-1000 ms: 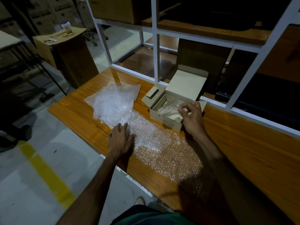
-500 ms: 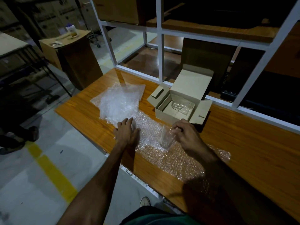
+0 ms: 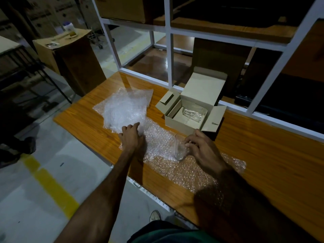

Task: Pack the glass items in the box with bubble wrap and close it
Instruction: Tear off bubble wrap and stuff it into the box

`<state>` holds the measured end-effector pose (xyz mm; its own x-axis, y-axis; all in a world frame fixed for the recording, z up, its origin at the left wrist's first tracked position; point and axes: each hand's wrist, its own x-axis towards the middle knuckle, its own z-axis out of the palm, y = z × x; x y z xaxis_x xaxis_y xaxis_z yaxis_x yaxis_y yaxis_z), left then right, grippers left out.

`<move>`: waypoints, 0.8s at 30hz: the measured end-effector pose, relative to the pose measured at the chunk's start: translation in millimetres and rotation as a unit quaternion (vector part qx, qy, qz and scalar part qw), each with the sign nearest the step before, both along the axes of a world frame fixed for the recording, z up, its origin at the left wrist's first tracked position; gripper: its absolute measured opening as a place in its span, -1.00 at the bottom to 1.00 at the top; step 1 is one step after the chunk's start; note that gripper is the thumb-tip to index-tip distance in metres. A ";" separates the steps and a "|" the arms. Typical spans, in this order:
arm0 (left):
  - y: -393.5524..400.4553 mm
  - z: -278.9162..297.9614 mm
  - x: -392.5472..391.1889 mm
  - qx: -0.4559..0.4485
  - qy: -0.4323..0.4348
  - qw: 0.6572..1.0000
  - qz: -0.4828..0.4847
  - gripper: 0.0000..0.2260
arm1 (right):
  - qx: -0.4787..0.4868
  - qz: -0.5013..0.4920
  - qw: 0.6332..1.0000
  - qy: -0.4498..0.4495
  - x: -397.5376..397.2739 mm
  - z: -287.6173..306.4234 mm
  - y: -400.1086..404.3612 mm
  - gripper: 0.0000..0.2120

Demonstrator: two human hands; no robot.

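A clear drinking glass (image 3: 179, 148) stands on a long sheet of bubble wrap (image 3: 163, 142) spread over the wooden table (image 3: 271, 155). My right hand (image 3: 203, 149) holds the glass from its right side, fingers curled round it. My left hand (image 3: 132, 135) rests flat on the bubble wrap to the left of the glass. Behind the glass stands a small cardboard box (image 3: 182, 121) with its lid and flaps open. Another glass (image 3: 193, 113) lies on its side inside the box. A second, crumpled piece of bubble wrap (image 3: 126, 107) lies at the table's left end.
A white metal frame (image 3: 169, 50) rises along the table's far edge, with shelves behind it. A tall cardboard carton (image 3: 70, 57) with a bottle on top stands on the floor at the left. The near table edge drops to a grey floor with a yellow line (image 3: 50, 188).
My right hand lifted a glass out of the box and brought it down onto the bubble wrap sheet. My left hand stayed pressed on the wrap.
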<state>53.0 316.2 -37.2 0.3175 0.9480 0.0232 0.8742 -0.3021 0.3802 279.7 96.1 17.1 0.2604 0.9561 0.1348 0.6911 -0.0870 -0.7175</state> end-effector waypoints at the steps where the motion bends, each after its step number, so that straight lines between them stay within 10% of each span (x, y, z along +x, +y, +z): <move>1: 0.7 -0.6 0.8 0.007 -0.006 1.000 0.008 -0.48 | 0.003 0.005 1.000 -0.019 0.3 1.3 -2.2 -0.89; 8: -1.7 2.6 1.5 0.036 -0.061 0.997 0.031 -0.87 | 0.013 0.062 0.995 -0.078 -0.4 -1.6 -14.3 -0.91; 24: -27.5 80.9 -0.1 -0.124 -0.267 0.955 -0.032 -0.87 | 0.002 0.053 0.999 -0.005 5.7 -9.9 -21.4 -0.95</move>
<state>53.0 288.7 43.7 0.3804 0.9245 -0.0244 0.5182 -0.1912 0.8336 285.4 74.7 7.2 0.1566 0.9775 0.1415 0.7028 -0.0096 -0.7113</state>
